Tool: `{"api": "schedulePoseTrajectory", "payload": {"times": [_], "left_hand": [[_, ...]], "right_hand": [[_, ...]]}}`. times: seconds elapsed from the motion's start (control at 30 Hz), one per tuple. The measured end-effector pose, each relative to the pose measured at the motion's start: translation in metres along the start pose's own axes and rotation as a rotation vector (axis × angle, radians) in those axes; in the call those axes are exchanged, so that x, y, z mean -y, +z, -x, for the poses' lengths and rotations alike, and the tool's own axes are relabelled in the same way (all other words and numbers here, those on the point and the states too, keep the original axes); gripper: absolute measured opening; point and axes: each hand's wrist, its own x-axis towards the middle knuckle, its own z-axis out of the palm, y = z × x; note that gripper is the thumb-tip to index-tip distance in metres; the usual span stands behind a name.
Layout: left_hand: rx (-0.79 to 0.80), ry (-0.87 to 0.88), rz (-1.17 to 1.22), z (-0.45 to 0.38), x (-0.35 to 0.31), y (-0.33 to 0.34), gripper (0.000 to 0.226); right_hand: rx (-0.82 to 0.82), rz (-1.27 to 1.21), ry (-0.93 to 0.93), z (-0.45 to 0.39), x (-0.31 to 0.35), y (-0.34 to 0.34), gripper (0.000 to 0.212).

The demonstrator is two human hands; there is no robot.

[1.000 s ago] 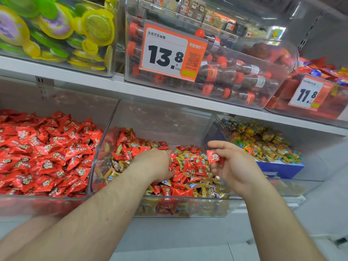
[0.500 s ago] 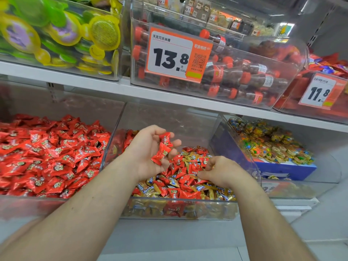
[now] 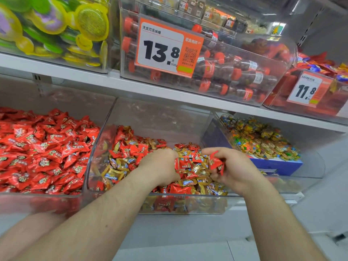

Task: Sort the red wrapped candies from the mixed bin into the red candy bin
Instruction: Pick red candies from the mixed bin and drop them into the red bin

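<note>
step: picking reds | mixed bin [image 3: 98, 147], shelf centre, reds among golds | right hand [image 3: 231, 166] curled round red candies [image 3: 215, 162] | left hand [image 3: 160, 164] knuckles-up in pile, grasp unclear | advice: pinch wrapper ends, carry left to red candy bin [image 3: 37, 202]

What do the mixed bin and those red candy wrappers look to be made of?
Mixed bin: clear rigid plastic, apparently, glossy; candies show through its front wall.
Red candy wrappers in the right hand: thin shiny film or foil, creased, catching highlights.
</note>
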Motion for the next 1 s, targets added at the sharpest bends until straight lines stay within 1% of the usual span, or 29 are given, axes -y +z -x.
{"api": "schedulePoseTrajectory", "payload": {"times": [0.03,0.07,0.1,0.17,0.2,0.23,0.27,0.3,0.33,0.37,0.4,0.43,0.47,0.5,0.53,0.6,0.63,0.73,0.8,0.87,0.9,0.93,0.97,1.0], "left_hand": [[-0.014,0.001,-0.011,-0.001,0.001,0.001,0.023],[-0.019,-0.002,0.003,-0.001,0.002,0.001,0.021],[-0.02,-0.008,0.048,-0.002,0.003,0.0,0.021],[-0.05,-0.035,0.237,-0.002,0.006,-0.003,0.018],[-0.084,-0.059,0.36,-0.002,0.008,-0.006,0.015],[-0.124,-0.089,0.489,-0.001,0.01,-0.008,0.013],[-0.154,-0.124,0.616,-0.001,0.012,-0.01,0.011],[-0.169,-0.161,0.73,0.0,0.013,-0.013,0.01],[-0.173,-0.199,0.819,0.002,0.015,-0.015,0.009],[-0.176,-0.234,0.888,0.003,0.017,-0.017,0.009],[-0.177,-0.263,0.94,0.004,0.019,-0.019,0.01],[-0.176,-0.287,0.987,0.005,0.022,-0.021,0.011],[-0.173,-0.307,1.035,0.005,0.024,-0.022,0.011],[-0.17,-0.323,1.092,0.005,0.026,-0.024,0.009],[-0.167,-0.339,1.159,0.006,0.027,-0.026,0.007],[-0.169,-0.376,1.309,0.01,0.028,-0.032,0.004],[-0.169,-0.395,1.378,0.012,0.028,-0.035,0.005],[-0.154,-0.444,1.537,0.019,0.027,-0.042,0.007],[-0.154,-0.449,1.569,0.022,0.026,-0.043,0.009],[-0.166,-0.431,1.537,0.022,0.025,-0.043,0.008],[-0.17,-0.415,1.511,0.023,0.024,-0.043,0.008],[-0.174,-0.399,1.485,0.023,0.023,-0.043,0.007],[-0.176,-0.385,1.463,0.023,0.023,-0.043,0.007],[-0.178,-0.376,1.447,0.023,0.022,-0.042,0.007]], "right_hand": [[0.041,-0.226,0.049,0.003,0.003,0.0,0.035],[0.075,-0.396,0.088,0.005,0.006,0.0,0.034],[0.103,-0.516,0.119,0.005,0.007,0.0,0.033],[0.131,-0.649,0.176,-0.001,0.005,0.002,0.03],[0.117,-0.657,0.201,-0.005,0.004,0.005,0.029],[0.076,-0.604,0.203,-0.01,0.002,0.009,0.028],[0.007,-0.449,0.164,-0.017,-0.001,0.012,0.028],[-0.084,-0.182,0.08,-0.022,-0.005,0.015,0.029],[-0.173,0.137,-0.031,-0.027,-0.007,0.019,0.03],[-0.229,0.436,-0.148,-0.03,-0.009,0.023,0.03],[-0.245,0.685,-0.235,-0.034,-0.011,0.026,0.029],[-0.218,0.856,-0.279,-0.036,-0.01,0.03,0.026],[-0.182,0.985,-0.282,-0.037,-0.009,0.034,0.025],[-0.147,1.099,-0.262,-0.037,-0.008,0.039,0.029],[-0.117,1.193,-0.238,-0.038,-0.009,0.043,0.032],[-0.088,1.287,-0.213,-0.039,-0.011,0.051,0.024],[-0.092,1.293,-0.206,-0.04,-0.013,0.054,0.022],[-0.149,1.199,-0.222,-0.043,-0.01,0.05,0.028],[-0.166,0.957,-0.244,-0.041,-0.004,0.044,0.03],[-0.126,0.64,-0.235,-0.031,0.003,0.04,0.03],[-0.103,0.532,-0.22,-0.025,0.006,0.038,0.028],[-0.089,0.496,-0.223,-0.021,0.007,0.036,0.025],[-0.077,0.532,-0.229,-0.017,0.008,0.034,0.022],[-0.068,0.621,-0.242,-0.014,0.009,0.033,0.017]]}}
